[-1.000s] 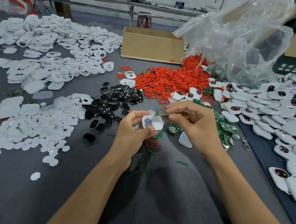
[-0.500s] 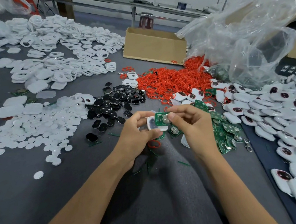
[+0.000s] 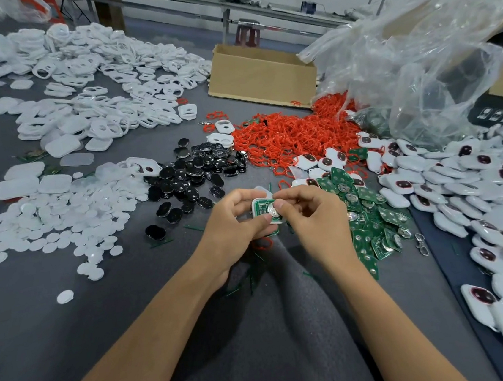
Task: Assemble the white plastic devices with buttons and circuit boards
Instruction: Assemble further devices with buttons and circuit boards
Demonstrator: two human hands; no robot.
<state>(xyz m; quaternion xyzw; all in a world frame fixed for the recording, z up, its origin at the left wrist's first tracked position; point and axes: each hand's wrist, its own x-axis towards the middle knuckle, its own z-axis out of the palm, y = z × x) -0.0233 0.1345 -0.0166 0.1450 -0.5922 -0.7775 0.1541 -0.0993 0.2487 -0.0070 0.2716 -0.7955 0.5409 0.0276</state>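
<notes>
Far left of the heap of red rings point(image 3: 288, 136), loose white round discs point(image 3: 55, 223) are spread over the grey tabletop point(image 3: 73, 333). A wide drift of white open frames point(image 3: 102, 82) lies left of the heap and farther back. Just left of the red rings, touching their edge, is a pile of glossy black buttons point(image 3: 199, 177).

In front of the red rings, nearer the person, the left hand point(image 3: 235, 223) has its fingers curled round a white shell point(image 3: 253, 206) and holds it above the tabletop. A green circuit board point(image 3: 260, 207) with a round silver cell lies in the open face of the shell. The right hand point(image 3: 311, 215) pinches that board's right end between thumb and forefinger, its other fingers curled under.

Behind the red rings stands a cardboard box point(image 3: 260, 77). In front of the heap and to its right lies a scatter of green boards point(image 3: 371, 224). Right of the heap and behind it a crumpled clear plastic bag point(image 3: 416, 58) overhangs its far edge. Farther right of the heap, closed white devices with dark oval buttons point(image 3: 491, 183) are banked in a long pile.
</notes>
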